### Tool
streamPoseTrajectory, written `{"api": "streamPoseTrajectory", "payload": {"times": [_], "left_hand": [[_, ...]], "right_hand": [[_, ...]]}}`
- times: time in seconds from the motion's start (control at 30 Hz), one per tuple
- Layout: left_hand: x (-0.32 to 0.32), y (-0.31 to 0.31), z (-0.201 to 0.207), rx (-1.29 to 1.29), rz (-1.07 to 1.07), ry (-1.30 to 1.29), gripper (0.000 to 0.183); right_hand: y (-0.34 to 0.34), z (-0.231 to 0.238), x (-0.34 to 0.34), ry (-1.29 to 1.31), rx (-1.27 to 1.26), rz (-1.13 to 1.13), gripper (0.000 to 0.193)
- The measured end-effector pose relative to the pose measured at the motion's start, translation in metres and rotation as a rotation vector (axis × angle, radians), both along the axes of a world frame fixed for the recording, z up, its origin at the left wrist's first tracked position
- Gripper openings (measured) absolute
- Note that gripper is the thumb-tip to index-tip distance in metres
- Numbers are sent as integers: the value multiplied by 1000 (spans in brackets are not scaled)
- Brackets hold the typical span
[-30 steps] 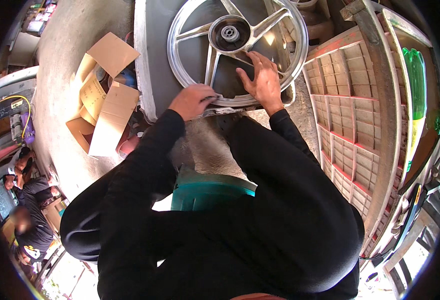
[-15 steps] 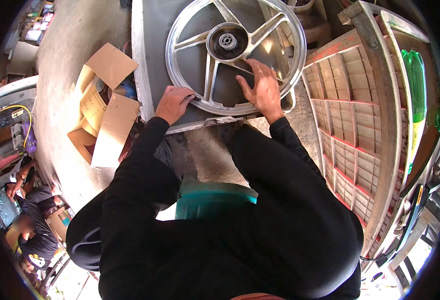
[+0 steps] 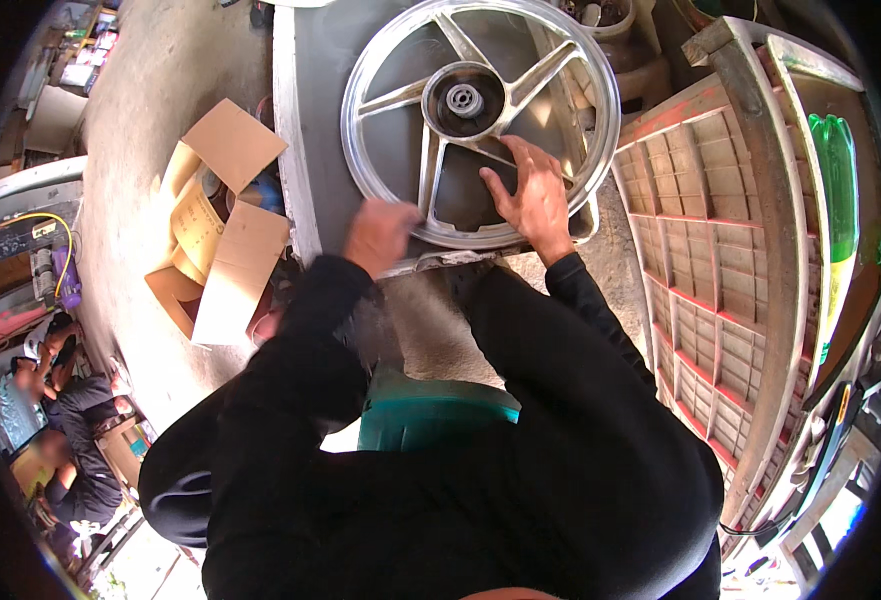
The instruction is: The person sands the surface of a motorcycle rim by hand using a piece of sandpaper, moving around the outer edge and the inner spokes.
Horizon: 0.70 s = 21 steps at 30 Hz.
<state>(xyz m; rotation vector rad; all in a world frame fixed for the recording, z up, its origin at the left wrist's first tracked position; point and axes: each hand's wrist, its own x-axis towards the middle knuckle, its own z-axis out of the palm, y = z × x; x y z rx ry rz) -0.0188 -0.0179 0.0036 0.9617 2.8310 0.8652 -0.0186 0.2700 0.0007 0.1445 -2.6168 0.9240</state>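
A bare metal spoked wheel (image 3: 608, 110) with a round hub in its middle lies flat on a grey-topped bench. At the wheel's near left rim is my left hand (image 3: 380, 237), smeared by motion. Its fingers look curled together, and whatever is in them is too blurred to name. My right hand (image 3: 538, 205) rests over the near right part of the rim, thumb and fingers apart, fingertips close to a spoke.
An open cardboard box (image 3: 235, 260) stands on the floor to the left. A teal plastic stool or tub (image 3: 435, 405) is between my legs. To the right leans a slatted wooden frame (image 3: 700, 280), with green bottles (image 3: 838, 190) beyond. Two people sit at far lower left.
My left hand has moved a little right and toward me along the near rim and is now blurred. My right hand keeps its place on the wheel. The whole view has shifted slightly.
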Motion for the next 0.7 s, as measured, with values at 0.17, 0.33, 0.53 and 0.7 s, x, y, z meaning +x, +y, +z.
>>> {"api": "streamPoseTrajectory", "payload": {"times": [0.17, 0.33, 0.53, 0.7], "left_hand": [[2, 4, 7, 95, -121, -45, 9], [-36, -41, -4, -121, -55, 34, 9], [-10, -11, -5, 52, -92, -16, 9], [-25, -30, -8, -53, -98, 43, 10]], "right_hand": [[0, -4, -1, 41, -9, 22, 55], [-1, 0, -3, 54, -10, 23, 55], [2, -1, -1, 27, -10, 34, 57], [-1, 3, 1, 28, -17, 18, 54]]}}
